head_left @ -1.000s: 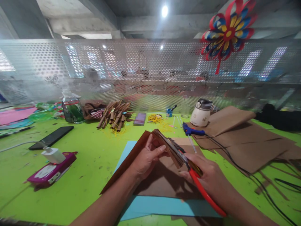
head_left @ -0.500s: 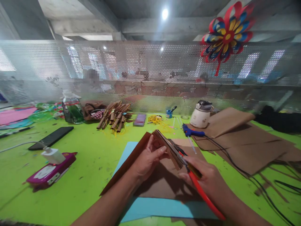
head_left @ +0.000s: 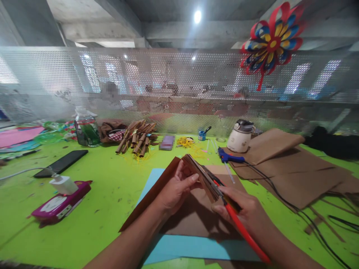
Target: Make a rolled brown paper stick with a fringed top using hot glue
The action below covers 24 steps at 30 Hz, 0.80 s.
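My left hand (head_left: 178, 190) grips a folded stack of brown paper (head_left: 196, 173), thumb on the near face and fingers behind. A brown flap of that paper slopes down to the left behind my forearm. In my right hand (head_left: 244, 209) are red-handled scissors (head_left: 238, 222), their blades lying along the right edge of the folded stack. Whether the blades are apart is hard to see. Below both hands lies a flat brown sheet (head_left: 190, 216) on light blue paper (head_left: 202, 244).
On the green table (head_left: 112, 201) are a purple power strip (head_left: 63, 205), a phone (head_left: 61, 163), rolled brown paper tubes (head_left: 137, 140), a blue glue gun (head_left: 231, 156) with its cord, a white flask (head_left: 239, 138) and brown paper sheets (head_left: 297, 172). A perforated screen (head_left: 179, 78) stands behind.
The scissors have tilted slightly in my right hand, and more red shows near the pivot. My left hand and the folded paper have hardly moved.
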Each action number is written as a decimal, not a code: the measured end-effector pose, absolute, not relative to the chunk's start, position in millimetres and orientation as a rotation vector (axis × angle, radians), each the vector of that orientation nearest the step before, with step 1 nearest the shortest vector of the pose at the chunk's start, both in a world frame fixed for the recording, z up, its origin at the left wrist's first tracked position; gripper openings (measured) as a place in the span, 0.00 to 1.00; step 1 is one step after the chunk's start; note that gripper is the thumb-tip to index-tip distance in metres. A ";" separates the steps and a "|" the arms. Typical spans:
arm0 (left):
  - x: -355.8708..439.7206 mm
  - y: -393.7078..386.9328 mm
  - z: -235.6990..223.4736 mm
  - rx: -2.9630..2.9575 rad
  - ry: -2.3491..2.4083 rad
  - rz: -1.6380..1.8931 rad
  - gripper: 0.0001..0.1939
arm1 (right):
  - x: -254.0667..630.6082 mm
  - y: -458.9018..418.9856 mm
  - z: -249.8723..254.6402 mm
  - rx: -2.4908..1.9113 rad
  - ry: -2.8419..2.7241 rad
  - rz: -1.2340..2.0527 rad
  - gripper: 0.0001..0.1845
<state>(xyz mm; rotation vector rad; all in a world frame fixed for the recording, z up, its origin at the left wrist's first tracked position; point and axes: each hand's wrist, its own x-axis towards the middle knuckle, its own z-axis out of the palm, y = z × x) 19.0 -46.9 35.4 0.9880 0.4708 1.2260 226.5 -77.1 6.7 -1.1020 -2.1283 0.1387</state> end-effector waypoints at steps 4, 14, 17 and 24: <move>19.3 -46.6 32.9 0.999 0.493 1.231 0.20 | 226.9 -77.3 6.5 -1.101 -2.130 0.158 0.17; 18.1 -45.4 33.0 0.985 0.504 1.226 0.22 | 223.1 -79.3 10.5 -1.119 -2.105 0.191 0.15; 19.0 -45.7 33.3 0.985 0.505 1.227 0.22 | 222.6 -80.5 12.1 -1.126 -2.100 0.204 0.15; 19.7 -46.0 31.8 0.982 0.517 1.211 0.25 | 218.9 -83.8 16.3 -1.263 -2.042 0.178 0.16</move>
